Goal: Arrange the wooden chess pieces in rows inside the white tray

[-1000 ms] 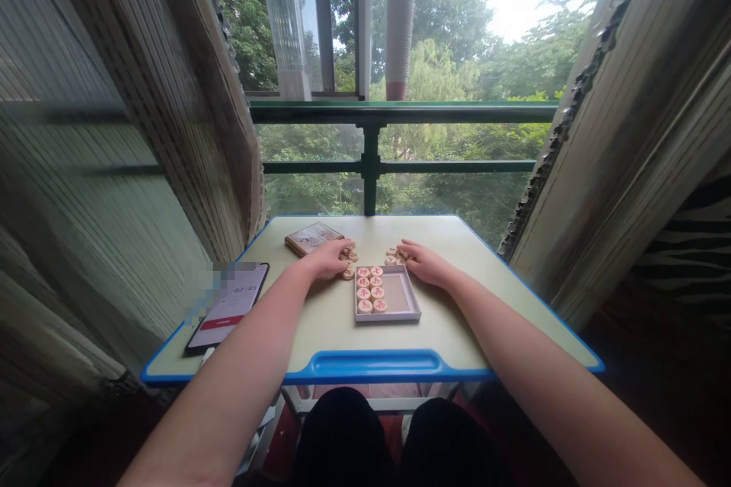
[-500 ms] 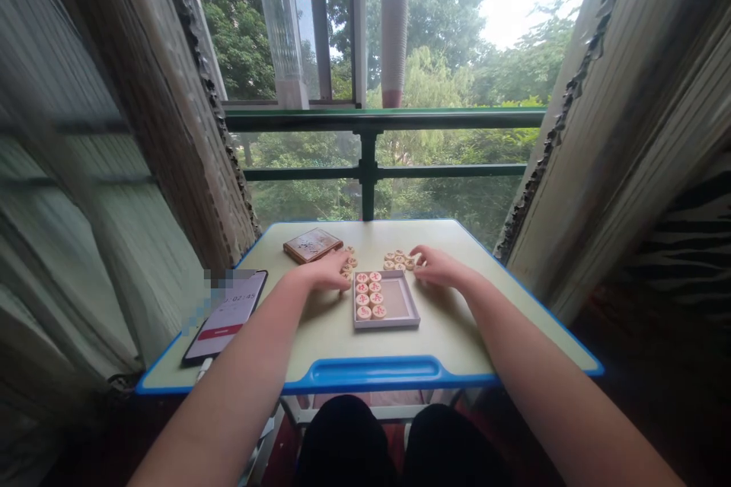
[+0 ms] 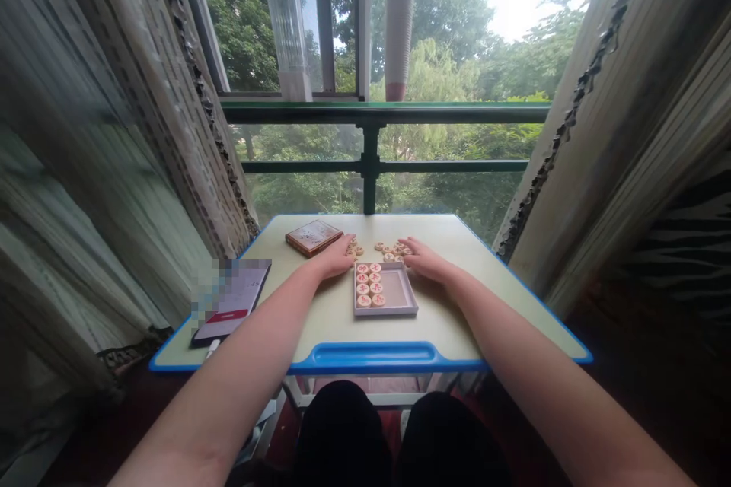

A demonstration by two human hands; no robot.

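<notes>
An open shallow box (image 3: 400,291) sits mid-table, with two columns of round Chinese chess pieces (image 3: 363,289) with red characters filling its left side. My left hand (image 3: 336,257) lies at the box's far left corner, its fingers stretched beside a small group of loose chess pieces (image 3: 359,250). On the other side, my right hand (image 3: 427,260) has its fingers extended over the right part of another loose cluster (image 3: 389,256) behind the box. Its fingers partly cover some of those pieces. Neither hand visibly grips a piece.
A flat brown box lid (image 3: 314,236) with a printed top lies at the back left. A phone (image 3: 234,300) with a cable rests near the left edge. The pale table (image 3: 343,331) has a blue rim. Behind it stand a green railing (image 3: 457,112) and curtains (image 3: 594,114).
My right hand has moved left, over the loose pieces behind the box. My left hand has shifted slightly forward, with its fingers stretched further along its cluster. The view has tilted slightly.
</notes>
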